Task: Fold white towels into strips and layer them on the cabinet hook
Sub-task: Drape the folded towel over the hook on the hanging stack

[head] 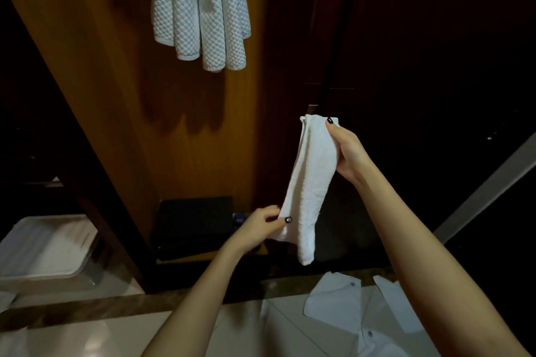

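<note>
White towel (310, 182), folded lengthwise into a narrow strip, hangs slanted in the air in front of the open cabinet, held at both ends and touching nothing else. The right hand (348, 151) grips its top end, fingers curled behind the cloth and the thumb pressed across the front near the upper edge. The left hand (261, 226) pinches the strip's left edge low down between thumb and fingers, leaving a short tail hanging free below the pinch.

The step in hand looks like tidying the strip before it goes up. To do it well, the left hand should draw gently downward along the edge so the layers lie flush and the folds do not spring open, while the right hand keeps the top corners stacked. The strip should then be lifted by its middle, so both halves drop evenly.

Up and to the left, several quilted towels (200, 9) hang in a bunch against the wooden panel (116, 95); the hook itself is out of view above. Below stand a dark box (194, 226) and, further left, a pale bin (49, 252). A white shirt (348, 313) shows at the bottom edge.
</note>
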Available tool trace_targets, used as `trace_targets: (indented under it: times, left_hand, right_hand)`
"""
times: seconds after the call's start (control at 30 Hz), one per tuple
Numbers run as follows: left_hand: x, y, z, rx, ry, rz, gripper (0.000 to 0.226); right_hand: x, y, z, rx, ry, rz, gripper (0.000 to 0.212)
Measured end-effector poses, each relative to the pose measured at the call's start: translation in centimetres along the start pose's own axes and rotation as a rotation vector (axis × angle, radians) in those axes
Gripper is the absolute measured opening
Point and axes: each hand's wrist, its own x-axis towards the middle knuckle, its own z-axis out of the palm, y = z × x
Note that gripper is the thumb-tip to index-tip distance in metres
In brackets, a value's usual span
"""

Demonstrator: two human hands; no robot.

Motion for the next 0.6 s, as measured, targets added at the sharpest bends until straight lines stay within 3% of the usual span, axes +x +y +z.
trace_targets:
  times: [0.17,0.4,0.6]
  left_hand:
    - [0.0,-1.2,0.6,0.068,0.052,0.025,0.044]
    - [-0.6,-0.9,-1.1,-0.058,0.193,0.025,0.023]
    - [-1.3,-0.3,-1.8,0.215,0.258,0.125,0.025]
  right_hand:
    - [0.0,0.2,-0.6,-0.048,-0.026,-0.042,0.024]
    - [-0.2,0.4,-1.4,0.054,-0.014,0.000,0.041]
    - [-0.2,0.7,-1.2,0.098,0.018,0.041,0.039]
